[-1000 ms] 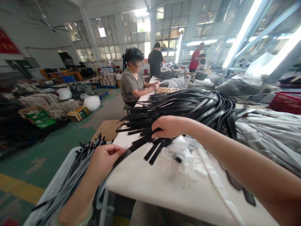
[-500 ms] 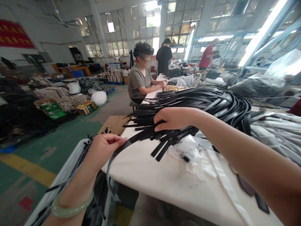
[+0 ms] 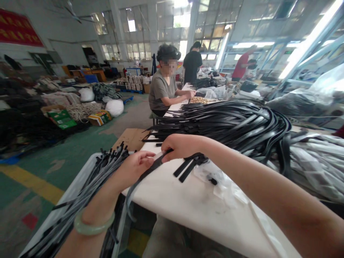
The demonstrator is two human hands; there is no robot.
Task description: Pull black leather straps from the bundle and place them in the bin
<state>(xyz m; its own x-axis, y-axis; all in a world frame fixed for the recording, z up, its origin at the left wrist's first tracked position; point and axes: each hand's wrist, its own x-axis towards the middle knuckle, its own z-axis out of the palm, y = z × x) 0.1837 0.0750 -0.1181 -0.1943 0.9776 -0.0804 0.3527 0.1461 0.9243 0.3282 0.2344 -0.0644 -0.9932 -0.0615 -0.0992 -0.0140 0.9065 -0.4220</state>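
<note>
A black strap point(image 3: 146, 174) runs between my two hands over the left edge of the white table point(image 3: 185, 200), and its lower end hangs down past the edge. My left hand point(image 3: 134, 166), with a pale green bangle at the wrist, pinches the strap between thumb and fingers. Close by, my right hand point(image 3: 176, 146) is closed on the strap's upper part, back of the hand towards me. Behind it lies a thick heap of black straps point(image 3: 231, 123), their cut ends pointing left. Two short strap ends point(image 3: 185, 170) stick out on the tabletop below my right wrist.
Left of the table stands a pale crate point(image 3: 67, 191) with many grey and black straps. Clear plastic film point(image 3: 223, 179) lies beneath my right forearm. A cardboard sheet point(image 3: 131, 138) is beyond the crate. A seated co-worker point(image 3: 163, 86) works farther along the table.
My right hand has moved left and nearer along the strap, to just beside my left hand. My left hand has shifted slightly right. More of the crate's straps show.
</note>
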